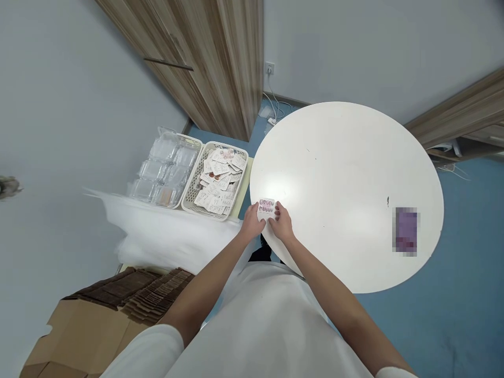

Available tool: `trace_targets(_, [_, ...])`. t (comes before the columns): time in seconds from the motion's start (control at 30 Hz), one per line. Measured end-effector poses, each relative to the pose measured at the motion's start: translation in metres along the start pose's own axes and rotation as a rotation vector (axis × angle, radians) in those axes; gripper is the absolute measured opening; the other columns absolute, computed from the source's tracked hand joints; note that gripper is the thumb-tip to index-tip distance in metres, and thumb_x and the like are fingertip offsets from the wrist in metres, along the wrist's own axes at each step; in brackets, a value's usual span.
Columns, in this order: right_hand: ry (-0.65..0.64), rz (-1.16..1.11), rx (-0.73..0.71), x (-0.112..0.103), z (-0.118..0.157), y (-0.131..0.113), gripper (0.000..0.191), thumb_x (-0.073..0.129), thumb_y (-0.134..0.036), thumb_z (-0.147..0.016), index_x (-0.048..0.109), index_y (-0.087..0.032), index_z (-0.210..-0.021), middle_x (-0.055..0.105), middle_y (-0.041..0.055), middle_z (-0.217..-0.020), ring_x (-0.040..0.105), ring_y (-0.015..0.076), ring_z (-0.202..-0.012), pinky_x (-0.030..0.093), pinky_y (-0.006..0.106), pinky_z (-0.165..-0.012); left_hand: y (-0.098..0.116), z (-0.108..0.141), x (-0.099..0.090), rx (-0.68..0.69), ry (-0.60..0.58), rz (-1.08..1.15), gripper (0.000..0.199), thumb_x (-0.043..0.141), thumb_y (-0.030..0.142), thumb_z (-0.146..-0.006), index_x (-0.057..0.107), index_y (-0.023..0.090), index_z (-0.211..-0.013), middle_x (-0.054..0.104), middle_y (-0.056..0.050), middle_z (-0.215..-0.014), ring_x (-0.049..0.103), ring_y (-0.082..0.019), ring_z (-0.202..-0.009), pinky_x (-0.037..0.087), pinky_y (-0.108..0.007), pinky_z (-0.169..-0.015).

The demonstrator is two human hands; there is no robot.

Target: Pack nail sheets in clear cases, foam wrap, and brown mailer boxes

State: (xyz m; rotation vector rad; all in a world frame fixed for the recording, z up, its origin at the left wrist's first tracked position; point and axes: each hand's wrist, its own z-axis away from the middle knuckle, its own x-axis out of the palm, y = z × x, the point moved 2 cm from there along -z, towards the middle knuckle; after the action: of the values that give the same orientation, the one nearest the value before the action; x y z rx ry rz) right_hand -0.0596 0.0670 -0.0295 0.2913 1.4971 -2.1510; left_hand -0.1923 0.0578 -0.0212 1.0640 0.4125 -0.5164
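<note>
Between my two hands, at the left edge of the round white table point(354, 173), is a small white card point(266, 206) with rows of pink and purple shapes on it. My left hand point(252, 221) grips the card's left side, thumb at the lower edge. The right side is held by my right hand point(282, 221), its fingers curled at the edge. Just left of the table, a white basket point(188, 197) holds a loose pile of printed white cards point(218, 181).
Clear plastic boxes point(164, 168) fill another basket at the left. White wrapping sheet point(165, 231) lies in front of the baskets. An open cardboard box point(86, 331) with brown folded cardboard stands lower left. A blurred purple item point(406, 230) lies on the table's right.
</note>
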Motion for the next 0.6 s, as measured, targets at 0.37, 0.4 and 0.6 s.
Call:
trace_targets(0.37, [-0.051, -0.147, 0.027, 0.006, -0.016, -0.011, 0.074, 0.048, -0.015, -0.068, 0.020, -0.023, -0.136, 0.036, 0.0073, -0.136, 0.040, 0.0207, -0.120, 0.039, 0.039, -0.096, 0.006, -0.021, -0.008, 0.051, 0.011, 0.064, 0.070, 0.052, 0.011, -0.066, 0.029, 0.014, -0.132, 0.034, -0.013, -0.136, 0.030, -0.029, -0.126, 0.027, -0.043, -0.103])
trace_targets(0.4, [-0.055, -0.148, 0.023, 0.006, -0.021, -0.012, 0.074, 0.048, -0.015, -0.068, 0.020, -0.023, -0.136, 0.036, 0.0073, -0.136, 0.039, 0.0205, -0.120, 0.039, 0.038, -0.096, 0.007, -0.025, -0.009, 0.051, 0.010, 0.063, 0.070, 0.052, 0.011, -0.066, 0.029, 0.013, -0.132, 0.034, -0.013, -0.137, 0.030, -0.029, -0.126, 0.027, -0.043, -0.103])
trace_targets(0.6, [-0.043, -0.159, 0.022, 0.002, -0.042, -0.019, 0.077, 0.048, -0.013, -0.066, 0.019, -0.023, -0.136, 0.035, 0.0069, -0.137, 0.041, 0.0215, -0.118, 0.041, 0.038, -0.092, 0.010, -0.049, -0.015, 0.068, 0.019, 0.072, 0.071, 0.050, 0.008, -0.066, 0.028, 0.013, -0.133, 0.035, -0.012, -0.136, 0.029, -0.027, -0.126, 0.026, -0.041, -0.104])
